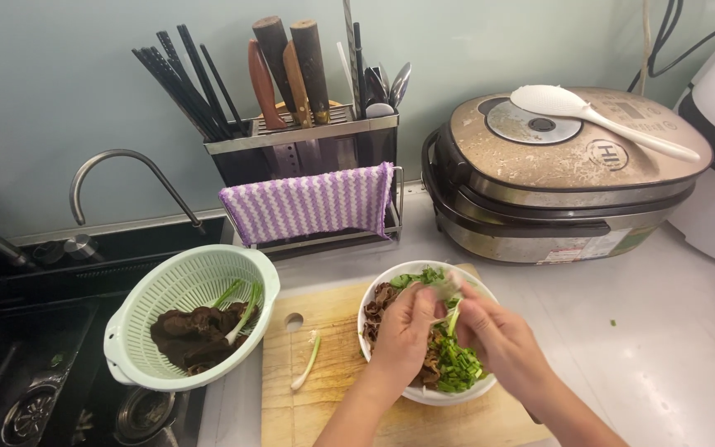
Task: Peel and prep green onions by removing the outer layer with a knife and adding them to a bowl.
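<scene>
I'm tearing a spring onion (448,308) over the white bowl (391,277) on the cutting board (333,331): both hands, left (403,331) and right (494,335), pinch it, fingers closed. Next probably needs a steady pull apart.

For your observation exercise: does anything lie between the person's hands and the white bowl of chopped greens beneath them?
Nothing visible does. The left hand and right hand hover directly above the white round bowl, holding a pale green scallion piece.

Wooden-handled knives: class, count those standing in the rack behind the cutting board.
4: knife handles stand together in the rack's middle slots, two dark, two reddish-brown. Blades are hidden; further knives may be hidden behind.
</scene>
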